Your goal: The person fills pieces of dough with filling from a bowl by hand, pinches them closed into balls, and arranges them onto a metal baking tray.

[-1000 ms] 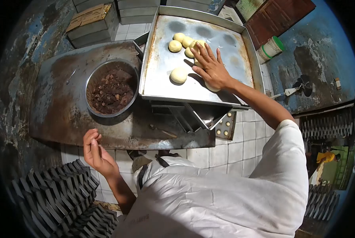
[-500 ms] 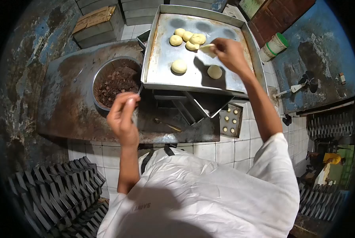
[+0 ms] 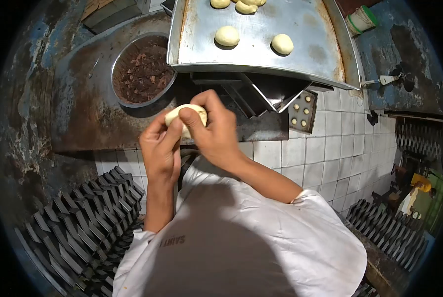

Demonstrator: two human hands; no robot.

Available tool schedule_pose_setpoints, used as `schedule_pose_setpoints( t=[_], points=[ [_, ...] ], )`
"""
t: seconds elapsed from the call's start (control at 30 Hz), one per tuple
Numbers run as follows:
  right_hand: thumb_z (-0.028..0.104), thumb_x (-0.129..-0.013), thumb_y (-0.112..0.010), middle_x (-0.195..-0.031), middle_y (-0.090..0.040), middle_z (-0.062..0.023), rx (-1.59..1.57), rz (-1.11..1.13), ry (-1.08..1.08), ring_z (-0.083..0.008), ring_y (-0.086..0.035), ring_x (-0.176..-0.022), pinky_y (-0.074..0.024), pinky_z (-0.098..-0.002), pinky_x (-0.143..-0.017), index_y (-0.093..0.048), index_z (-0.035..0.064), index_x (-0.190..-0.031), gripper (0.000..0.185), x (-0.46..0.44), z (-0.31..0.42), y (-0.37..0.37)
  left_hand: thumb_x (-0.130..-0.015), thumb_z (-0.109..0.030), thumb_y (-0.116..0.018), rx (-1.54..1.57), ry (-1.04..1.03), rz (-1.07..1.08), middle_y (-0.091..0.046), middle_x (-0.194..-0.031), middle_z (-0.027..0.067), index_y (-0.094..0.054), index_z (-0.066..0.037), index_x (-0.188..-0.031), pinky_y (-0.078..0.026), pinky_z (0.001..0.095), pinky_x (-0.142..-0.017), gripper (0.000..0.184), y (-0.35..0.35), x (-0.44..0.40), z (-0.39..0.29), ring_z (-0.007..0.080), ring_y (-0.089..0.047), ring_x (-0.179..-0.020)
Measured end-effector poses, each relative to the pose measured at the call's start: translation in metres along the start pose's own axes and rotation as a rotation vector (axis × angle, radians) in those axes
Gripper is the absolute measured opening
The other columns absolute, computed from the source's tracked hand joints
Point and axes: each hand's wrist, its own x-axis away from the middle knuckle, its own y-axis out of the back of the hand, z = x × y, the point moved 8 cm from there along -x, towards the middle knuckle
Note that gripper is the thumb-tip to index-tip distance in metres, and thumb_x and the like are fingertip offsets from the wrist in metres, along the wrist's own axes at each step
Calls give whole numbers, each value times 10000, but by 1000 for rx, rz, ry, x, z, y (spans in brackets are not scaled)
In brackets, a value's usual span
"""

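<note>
A pale piece of dough (image 3: 186,113) is held between both hands in front of my chest. My left hand (image 3: 160,141) grips its left side, with the thumb pressed up against it. My right hand (image 3: 214,129) closes round the other side, its thumb on top of the dough. Just beyond, a metal bowl (image 3: 115,81) holds a dark brown, crumbly filling (image 3: 144,74). On the large metal tray (image 3: 261,57) sit two round dough balls, one on the left (image 3: 227,36) and one on the right (image 3: 282,44). More dough pieces (image 3: 246,7) cluster at the top edge of the view.
Dark empty pans (image 3: 261,91) are stacked beneath the tray on the worn table (image 3: 83,114). A small tray with several dough balls (image 3: 303,113) lies lower, over the tiled floor (image 3: 325,148). Racks of dark metal (image 3: 88,222) stand at the left, and a bucket (image 3: 361,21) at upper right.
My right hand has come back from the tray with a piece of dough and met my left hand, which now grips it too. The view has tilted downward.
</note>
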Motion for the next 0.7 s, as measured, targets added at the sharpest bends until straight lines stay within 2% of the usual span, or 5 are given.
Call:
schedule_pose_setpoints(
  t=[0.23, 0.37, 0.5, 0.6, 0.7],
  points=[
    [427, -1080, -529, -933, -646, -12, -700, 534, -737, -91, -619, -817, -520, -258, -720, -635, 58, -1163, 392, 43, -180, -98, -1077, -389, -523, 457, 322, -161, -589, -1365, 184, -489, 77, -1388, -399, 425, -1163, 561, 110, 12, 77, 300, -565, -1289],
    [463, -975, -628, -1285, -651, -255, 939, 726, -685, -467, -615, -1183, -481, -557, -994, -572, 26, -1376, 596, 33, -287, -40, -1093, -219, -456, 489, 164, -54, -451, -1518, 209, -382, 81, -1489, -296, 458, -1239, 502, 169, -11, 53, 309, -429, -1436],
    [140, -849, -663, -1366, -556, -243, 1357, 464, 77, -461, -489, -1289, -408, -517, -1076, -586, 41, -1309, 477, 55, -389, -5, -1022, -60, -510, 392, 205, -125, -475, -1497, 197, -370, 93, -1493, -316, 434, -1233, 515, 242, -38, 46, 310, -461, -1406],
    [121, -873, -659, -1251, -626, -216, 1195, 467, 105, -430, -579, -1174, -478, -510, -950, -602, 69, -1209, 345, 41, -307, -29, -967, -45, -587, 382, 193, -212, -552, -1394, 185, -450, 90, -1441, -372, 395, -1184, 511, 296, -54, 31, 278, -531, -1322],
    [111, -854, -690, -1091, -698, -181, 1133, 541, -497, -404, -676, -972, -549, -504, -787, -598, 113, -1182, 340, 10, -238, -72, -999, -75, -591, 466, 174, -294, -594, -1352, 156, -516, 80, -1384, -430, 376, -1131, 422, 345, -69, 26, 242, -571, -1274]
  ],
)
